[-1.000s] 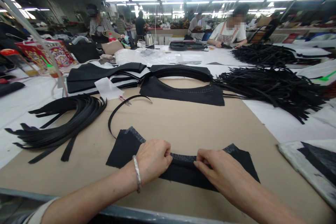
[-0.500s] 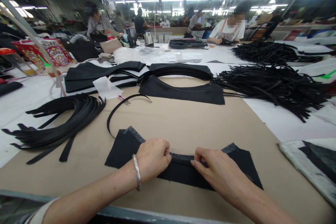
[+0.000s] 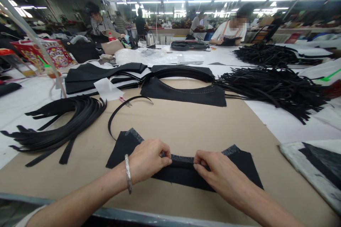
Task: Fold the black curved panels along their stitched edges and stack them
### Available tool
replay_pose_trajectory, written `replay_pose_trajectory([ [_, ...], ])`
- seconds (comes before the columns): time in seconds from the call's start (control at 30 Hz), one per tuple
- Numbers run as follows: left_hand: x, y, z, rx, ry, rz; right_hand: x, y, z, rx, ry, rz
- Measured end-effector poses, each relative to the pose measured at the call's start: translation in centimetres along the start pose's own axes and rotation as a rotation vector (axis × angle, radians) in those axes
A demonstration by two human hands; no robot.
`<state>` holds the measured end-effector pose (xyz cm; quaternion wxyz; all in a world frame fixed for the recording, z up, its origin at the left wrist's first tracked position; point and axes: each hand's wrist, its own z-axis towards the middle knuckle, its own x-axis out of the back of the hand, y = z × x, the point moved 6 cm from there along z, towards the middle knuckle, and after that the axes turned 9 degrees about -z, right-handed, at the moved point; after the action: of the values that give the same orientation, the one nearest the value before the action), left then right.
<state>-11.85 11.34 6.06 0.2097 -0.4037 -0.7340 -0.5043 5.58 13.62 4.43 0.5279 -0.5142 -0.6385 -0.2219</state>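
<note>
Left hand (image 3: 151,156) and right hand (image 3: 217,170), viewed from my remote station, fingertips pinched on the curved edge of the black panel (image 3: 183,175), lying on the tan sheet (image 3: 170,124); spaced thus, I judge, to steady that edge, the narrow strip (image 3: 109,121) within reach

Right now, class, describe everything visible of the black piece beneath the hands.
The black piece looks like matte fabric, with a speckled grey strip along its curved far edge. It lies largely flat on the brown board. The left grip and right grip pinch that edge either side of its middle, partly hiding it.
</note>
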Motion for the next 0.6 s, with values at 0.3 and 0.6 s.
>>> replay_pose_trajectory([
  [0.3,0.2,-0.3,0.0,0.009,0.059,0.094,-0.5,-1.6,0.8,0.022,0.011,-0.079],
  [0.6,-0.2,-0.9,0.8,0.024,0.072,0.09,-1.1,-1.9,1.4,0.004,0.031,-0.147],
])
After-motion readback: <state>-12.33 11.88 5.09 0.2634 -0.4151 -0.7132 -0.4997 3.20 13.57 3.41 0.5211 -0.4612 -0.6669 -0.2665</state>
